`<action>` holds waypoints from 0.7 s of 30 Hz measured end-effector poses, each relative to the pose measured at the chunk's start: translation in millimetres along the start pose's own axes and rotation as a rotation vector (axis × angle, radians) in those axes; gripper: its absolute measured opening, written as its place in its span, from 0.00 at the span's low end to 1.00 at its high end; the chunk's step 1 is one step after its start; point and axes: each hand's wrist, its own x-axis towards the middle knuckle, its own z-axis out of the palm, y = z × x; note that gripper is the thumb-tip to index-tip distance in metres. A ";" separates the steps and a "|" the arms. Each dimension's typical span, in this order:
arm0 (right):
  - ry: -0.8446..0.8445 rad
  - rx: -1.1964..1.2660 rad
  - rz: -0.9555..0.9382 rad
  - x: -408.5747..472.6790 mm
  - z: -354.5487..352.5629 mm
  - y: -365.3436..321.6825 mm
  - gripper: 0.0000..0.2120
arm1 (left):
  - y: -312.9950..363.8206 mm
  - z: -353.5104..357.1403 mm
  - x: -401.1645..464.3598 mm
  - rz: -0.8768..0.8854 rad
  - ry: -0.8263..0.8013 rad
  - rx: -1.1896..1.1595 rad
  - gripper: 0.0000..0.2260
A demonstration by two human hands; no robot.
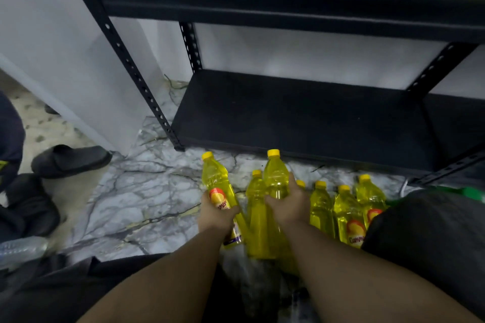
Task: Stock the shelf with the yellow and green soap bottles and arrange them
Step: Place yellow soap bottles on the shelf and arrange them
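My left hand [216,214] grips a yellow soap bottle [217,181] by its labelled body, tilted with its yellow cap to the upper left. My right hand [287,207] grips a second yellow bottle [275,173], held nearly upright with its cap up. Several more yellow bottles [347,217] stand in a row on the floor between and to the right of my hands. A green bottle [472,193] shows only partly at the right edge. The black metal shelf [301,115] stands just beyond the bottles, its bottom board bare.
The marble-patterned floor [147,191] spreads to the left. A person's dark slippers [70,160] stand at the left. A clear plastic bottle [22,248] lies at the lower left. My dark-clothed knees fill the lower corners. The shelf's upright post [147,94] slants left of the board.
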 end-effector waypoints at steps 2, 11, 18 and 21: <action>-0.004 0.016 -0.073 -3.5 -16.2 -9.8 0.50 | 14.5 -6.3 -12.5 0.058 0.017 -0.028 0.35; 0.138 0.127 -0.310 -21.4 -113.0 -40.3 0.49 | 87.4 -14.0 -86.3 0.394 0.025 -0.065 0.45; 0.333 0.342 -0.365 -38.5 -196.3 -41.8 0.47 | 145.2 2.8 -152.2 0.648 -0.038 -0.154 0.46; 0.373 0.392 -0.365 -42.3 -226.2 -36.8 0.48 | 168.5 13.9 -173.0 0.727 -0.073 -0.187 0.47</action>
